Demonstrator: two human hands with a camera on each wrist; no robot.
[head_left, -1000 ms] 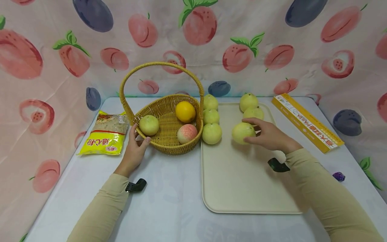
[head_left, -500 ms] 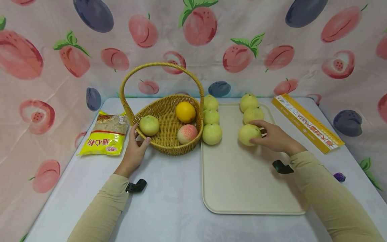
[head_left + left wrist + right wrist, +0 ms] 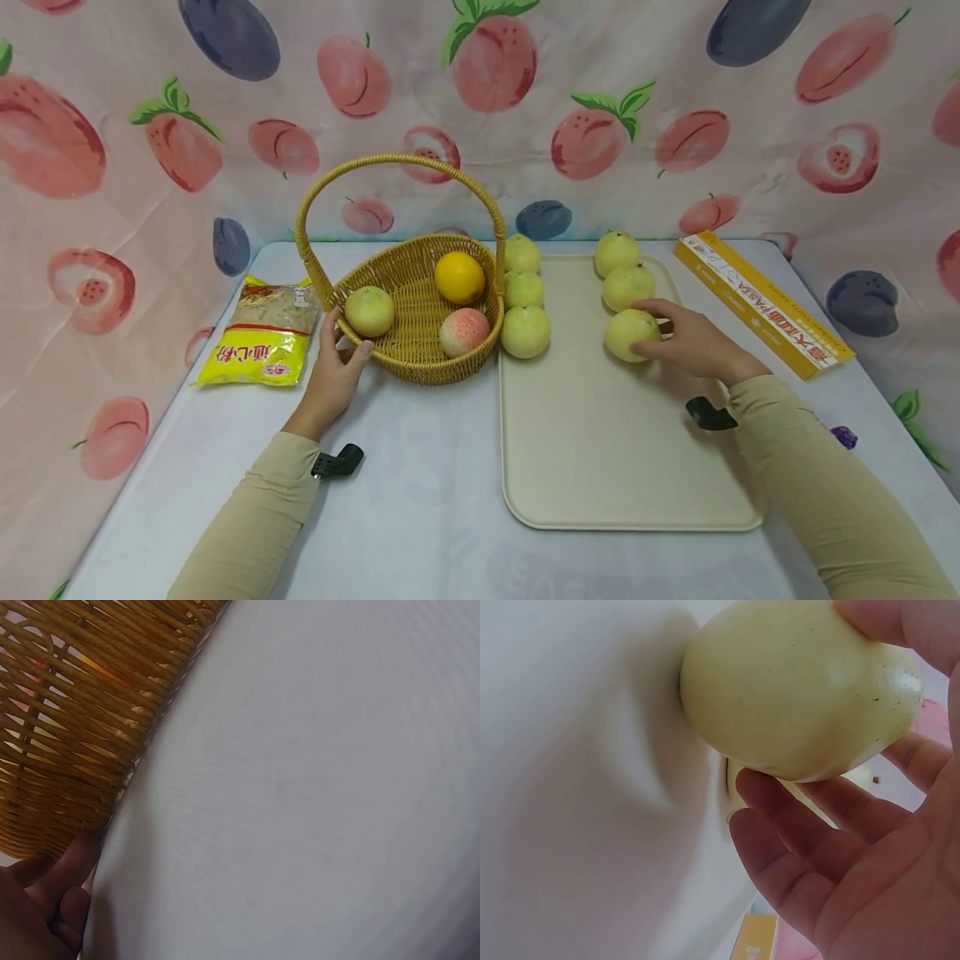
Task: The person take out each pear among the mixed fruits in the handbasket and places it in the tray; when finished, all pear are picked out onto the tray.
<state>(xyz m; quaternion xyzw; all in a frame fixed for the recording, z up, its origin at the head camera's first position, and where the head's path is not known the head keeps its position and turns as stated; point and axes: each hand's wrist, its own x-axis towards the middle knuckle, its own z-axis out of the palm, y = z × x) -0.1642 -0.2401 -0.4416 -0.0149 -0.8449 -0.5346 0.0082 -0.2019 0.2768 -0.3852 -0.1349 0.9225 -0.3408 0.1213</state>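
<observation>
My right hand (image 3: 693, 340) grips a pale yellow-green round fruit (image 3: 628, 336) low over the beige tray (image 3: 592, 450), thumb on one side and fingers on the other. In the right wrist view this speckled fruit (image 3: 795, 690) sits close against the tray surface. Just behind it, two similar green fruits (image 3: 628, 287) stand in a line. My left hand (image 3: 336, 375) holds the near left rim of a wicker basket (image 3: 431, 369), with fingers tucked against its woven side (image 3: 90, 720). Inside are a green fruit (image 3: 369, 312), an orange (image 3: 460, 277) and a peach (image 3: 465, 332).
Three more green fruits (image 3: 525, 332) form a row along the tray's left edge, beside the basket. A yellow bag of pasta (image 3: 262, 333) lies to the left. The orange pasta box (image 3: 761, 304) lies right of the tray, with a small purple thing (image 3: 844, 437) near my right sleeve.
My right hand has moved the green fruit rightward across the tray, to just in front of the two others. The left hand and the basket have stayed in place.
</observation>
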